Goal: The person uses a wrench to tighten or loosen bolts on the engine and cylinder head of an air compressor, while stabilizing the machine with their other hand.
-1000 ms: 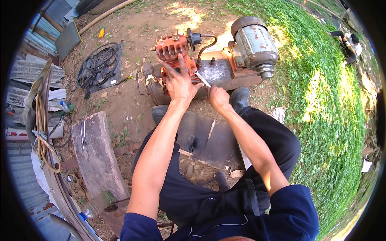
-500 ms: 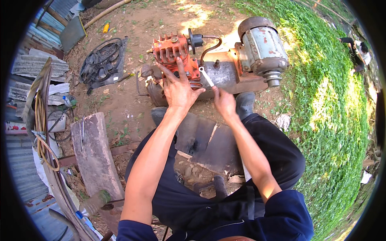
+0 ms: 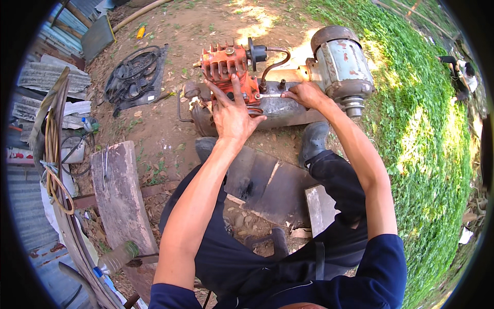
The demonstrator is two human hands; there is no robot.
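A red finned compressor pump (image 3: 225,66) sits on a dark, worn cylindrical tank (image 3: 282,107) in front of me. My left hand (image 3: 232,117) lies against the pump's near side, its fingers spread. In my right hand (image 3: 304,96) is the end of a silver wrench (image 3: 270,96), which lies almost level. The wrench's other end meets the lower right edge of the pump, around what looks like a bolt; my view there is too small to be sure. At the tank's right end stands a grey-blue motor (image 3: 343,64) with rust patches and a stepped pulley (image 3: 353,107).
A bent pipe (image 3: 276,62) rises between pump and motor. Left lie a dark sheet with coiled cables (image 3: 136,72), a weathered plank (image 3: 122,190) and a plastic bottle (image 3: 119,257). Dark boards (image 3: 267,188) lie between my legs. Another person (image 3: 460,77) is far off on the right.
My right hand has swung up and to the right, turning the wrench from a steep slant to nearly level. The left hand stays on the pump. The view has shifted slightly.
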